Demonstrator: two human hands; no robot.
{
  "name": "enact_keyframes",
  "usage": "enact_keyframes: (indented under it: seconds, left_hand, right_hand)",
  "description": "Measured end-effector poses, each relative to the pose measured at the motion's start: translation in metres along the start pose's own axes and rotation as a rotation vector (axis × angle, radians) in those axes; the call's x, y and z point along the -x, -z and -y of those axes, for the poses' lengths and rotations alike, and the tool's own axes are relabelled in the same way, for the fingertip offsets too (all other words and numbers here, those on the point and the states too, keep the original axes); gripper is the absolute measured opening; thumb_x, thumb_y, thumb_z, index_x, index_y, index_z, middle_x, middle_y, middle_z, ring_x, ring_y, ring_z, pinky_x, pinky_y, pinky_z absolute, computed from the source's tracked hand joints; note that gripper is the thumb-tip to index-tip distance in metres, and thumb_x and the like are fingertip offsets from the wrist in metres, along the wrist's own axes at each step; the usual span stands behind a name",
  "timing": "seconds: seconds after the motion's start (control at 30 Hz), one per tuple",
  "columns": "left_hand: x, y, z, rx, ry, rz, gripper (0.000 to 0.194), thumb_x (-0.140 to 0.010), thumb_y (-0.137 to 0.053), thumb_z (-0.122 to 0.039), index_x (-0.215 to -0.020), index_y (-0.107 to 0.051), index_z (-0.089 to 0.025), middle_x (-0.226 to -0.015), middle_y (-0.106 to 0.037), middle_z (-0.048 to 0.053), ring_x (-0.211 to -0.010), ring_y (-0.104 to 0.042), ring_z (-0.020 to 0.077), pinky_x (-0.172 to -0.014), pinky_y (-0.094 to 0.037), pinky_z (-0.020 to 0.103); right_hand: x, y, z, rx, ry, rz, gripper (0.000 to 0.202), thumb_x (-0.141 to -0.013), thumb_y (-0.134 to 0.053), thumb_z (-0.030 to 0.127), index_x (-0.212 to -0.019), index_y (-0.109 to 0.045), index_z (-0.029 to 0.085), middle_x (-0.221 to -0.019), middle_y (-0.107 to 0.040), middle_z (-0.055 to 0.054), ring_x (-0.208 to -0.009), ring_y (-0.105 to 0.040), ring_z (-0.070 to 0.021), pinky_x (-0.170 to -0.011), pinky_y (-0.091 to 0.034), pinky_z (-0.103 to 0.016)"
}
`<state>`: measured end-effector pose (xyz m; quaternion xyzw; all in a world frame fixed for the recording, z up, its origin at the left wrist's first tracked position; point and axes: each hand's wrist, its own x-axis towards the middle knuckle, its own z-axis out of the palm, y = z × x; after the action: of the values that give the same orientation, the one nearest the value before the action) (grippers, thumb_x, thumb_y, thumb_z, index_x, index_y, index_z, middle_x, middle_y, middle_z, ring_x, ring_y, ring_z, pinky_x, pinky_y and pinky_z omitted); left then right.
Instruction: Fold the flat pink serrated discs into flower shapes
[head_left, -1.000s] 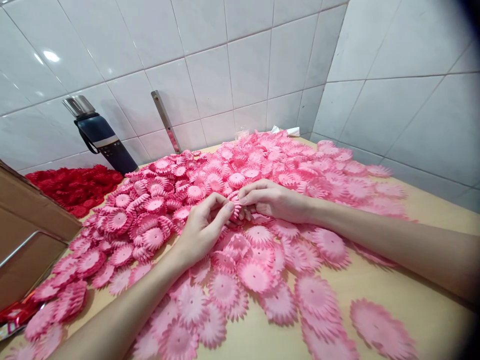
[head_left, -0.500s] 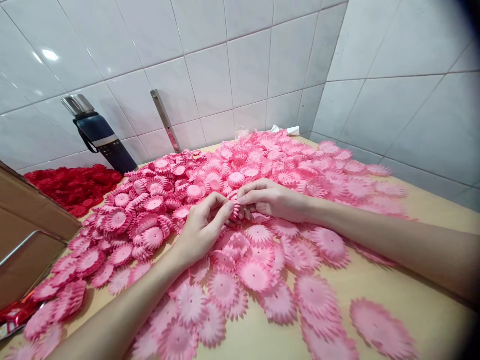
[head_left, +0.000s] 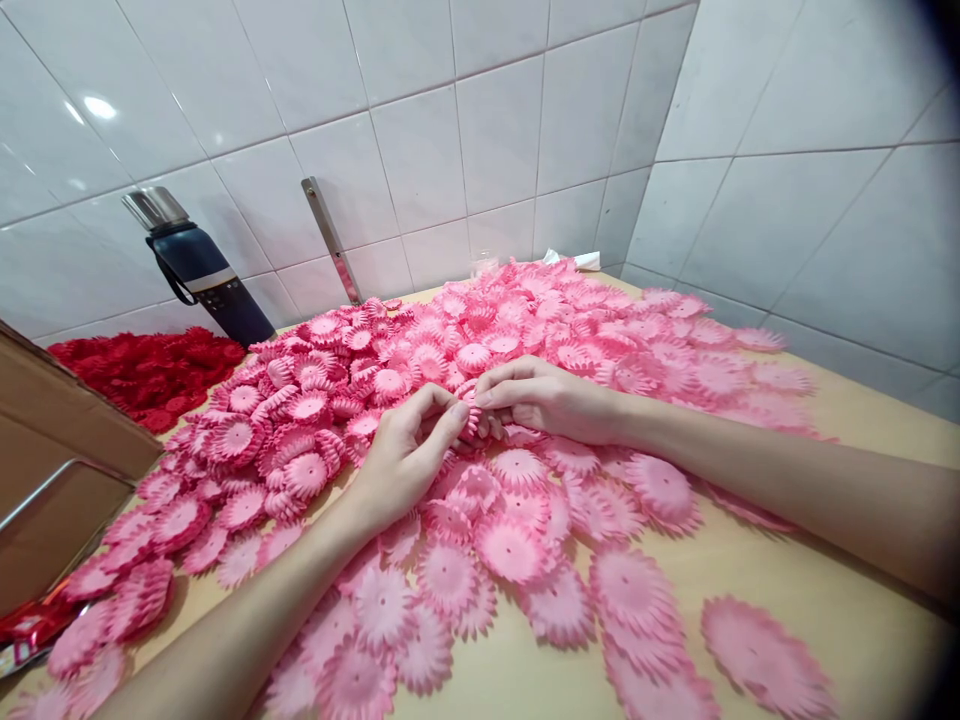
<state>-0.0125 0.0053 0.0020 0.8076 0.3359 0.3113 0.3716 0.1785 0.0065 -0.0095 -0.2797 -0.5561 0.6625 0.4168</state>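
Between my two hands, near the middle of the view, is a pink petal disc (head_left: 471, 408) with a curled, fringed edge. My left hand (head_left: 412, 450) pinches its left side with thumb and forefinger. The fingertips of my right hand (head_left: 529, 398) grip its right side, and the lower fingers are partly hidden beneath. Around and under both hands spreads a heap of pink petal discs (head_left: 510, 548), the ones on the left with curled rims, those in front and at the right flatter, many with a small centre hole.
The wooden table (head_left: 525, 670) stands against tiled walls. At the left are a dark blue bottle (head_left: 214, 285), a red petal pile (head_left: 161, 370), a cardboard box (head_left: 67, 470) and a red packet (head_left: 34, 630). A metal strip (head_left: 330, 240) leans on the back wall.
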Motion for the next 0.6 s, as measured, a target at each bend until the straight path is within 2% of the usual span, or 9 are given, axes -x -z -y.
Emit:
enact_keyframes:
  seconds: [0.33,0.47,0.6]
  left_hand:
    - [0.0004,-0.0001,-0.0006,0.074,0.015,-0.011,0.021,-0.094,-0.046,-0.032,-0.084,-0.054,-0.016,-0.080,-0.056,0.001,-0.075,-0.052,0.0130,-0.070,-0.042,0.024]
    - [0.0004,-0.0007,0.0013,0.091,0.014,-0.024,0.019,-0.094,-0.046,-0.032,-0.087,-0.053,-0.016,-0.081,-0.056,0.001,-0.076,-0.054,0.0134,-0.070,-0.044,0.024]
    - [0.0007,-0.0007,0.0020,0.094,0.009,-0.014,0.017,-0.094,-0.047,-0.032,-0.087,-0.052,-0.017,-0.083,-0.057,0.002,-0.077,-0.055,0.0137,-0.072,-0.046,0.025]
  right_hand:
    - [0.0003,0.0005,0.0002,-0.020,-0.008,0.003,0.010,-0.078,-0.065,0.018,-0.071,-0.069,0.012,-0.064,-0.063,-0.003,-0.059,-0.056,-0.0095,-0.048,-0.037,-0.021]
    - [0.0017,0.0021,-0.0009,0.019,-0.014,0.013,0.017,-0.082,-0.065,0.027,-0.074,-0.069,0.013,-0.067,-0.063,-0.004,-0.057,-0.053,-0.0096,-0.044,-0.033,-0.022]
    - [0.0028,0.0034,-0.0014,0.112,0.034,0.048,0.020,-0.083,-0.066,0.032,-0.077,-0.069,0.013,-0.073,-0.064,-0.003,-0.064,-0.056,-0.0098,-0.053,-0.040,-0.022]
